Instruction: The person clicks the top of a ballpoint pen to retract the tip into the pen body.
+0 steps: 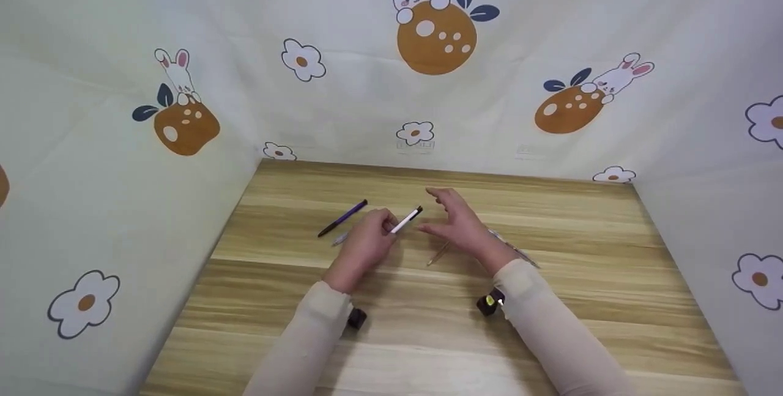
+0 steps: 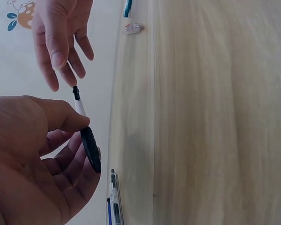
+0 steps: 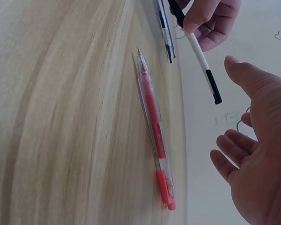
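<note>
Booth (image 1: 92, 212) — rabbit-print cloth walls (image 1: 355, 10)

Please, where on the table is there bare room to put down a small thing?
The table is bare between the right sleeve and the right wall, and also between that sleeve and the left sleeve. Farther back, it is crowded: the left hand holds a white pen near a purple pen, and other pens lie near the right hand.

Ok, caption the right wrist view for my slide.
Left hand grips a black-and-white pen, empty right hand near its end; a translucent red pen lies on the wood-grain tabletop.
</note>
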The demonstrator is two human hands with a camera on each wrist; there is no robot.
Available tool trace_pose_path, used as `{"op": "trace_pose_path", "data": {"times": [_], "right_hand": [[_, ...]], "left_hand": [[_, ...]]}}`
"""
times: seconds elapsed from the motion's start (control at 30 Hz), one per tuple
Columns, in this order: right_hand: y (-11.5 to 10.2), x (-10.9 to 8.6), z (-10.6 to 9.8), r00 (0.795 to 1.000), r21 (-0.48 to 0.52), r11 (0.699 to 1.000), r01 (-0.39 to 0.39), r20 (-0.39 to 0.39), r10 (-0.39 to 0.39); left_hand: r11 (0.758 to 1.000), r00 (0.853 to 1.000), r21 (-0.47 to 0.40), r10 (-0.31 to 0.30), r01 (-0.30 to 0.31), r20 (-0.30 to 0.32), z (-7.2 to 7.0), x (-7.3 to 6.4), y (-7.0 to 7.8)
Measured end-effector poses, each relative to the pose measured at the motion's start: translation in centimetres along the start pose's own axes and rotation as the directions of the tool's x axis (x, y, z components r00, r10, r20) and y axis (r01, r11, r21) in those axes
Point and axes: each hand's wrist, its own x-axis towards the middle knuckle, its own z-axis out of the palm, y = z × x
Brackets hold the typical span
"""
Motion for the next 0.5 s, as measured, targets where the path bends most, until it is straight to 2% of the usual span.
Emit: {"op": "trace_pose_path", "data": {"times": [0.13,0.5], "right_hand": [[0.0,0.1,0.2,1.000,-0.014,1.000,0.000,0.022,0.001],[-0.4,0.5,0.8,0.998,-0.038,0.999,0.032,0.058,-0.030]], "left_hand": [[0.999,1.000,0.034,-0.018,0.017,0.011,-0.2,-0.1,-0.3],[0.994,1.000,0.105,0.007,-0.007,-0.004,-0.7,-0.5,-1.2]]}}
